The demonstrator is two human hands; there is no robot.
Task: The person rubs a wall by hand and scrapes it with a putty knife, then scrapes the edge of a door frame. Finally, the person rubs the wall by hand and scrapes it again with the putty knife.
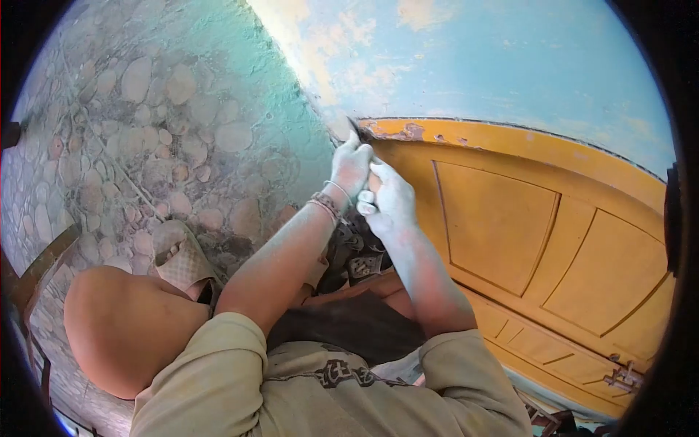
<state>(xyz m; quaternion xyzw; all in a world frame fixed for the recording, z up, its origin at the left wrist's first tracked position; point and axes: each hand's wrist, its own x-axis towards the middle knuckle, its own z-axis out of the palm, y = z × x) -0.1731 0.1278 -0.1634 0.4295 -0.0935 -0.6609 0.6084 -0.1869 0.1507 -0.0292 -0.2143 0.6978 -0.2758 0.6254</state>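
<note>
A scraper (339, 127) has its blade against the wall corner at the left end of an orange door frame (502, 144). My right hand (395, 195), coated in white dust, is closed around its handle (374, 182). Just ahead of it, my left hand (351, 167) grips the scraper nearer the blade, with bracelets on the wrist. Both hands touch each other. Pale blue paint (524, 58) on the wall is worn in patches, and the frame's paint is chipped close to the blade.
Yellow-orange panelled doors (499, 218) with a metal latch (624, 376) stand at the right. A cobbled stone surface (145, 138) spreads at the left. My sandalled foot (178, 258) is near a curved metal piece (45, 266). Dark clutter (357, 255) lies below my hands.
</note>
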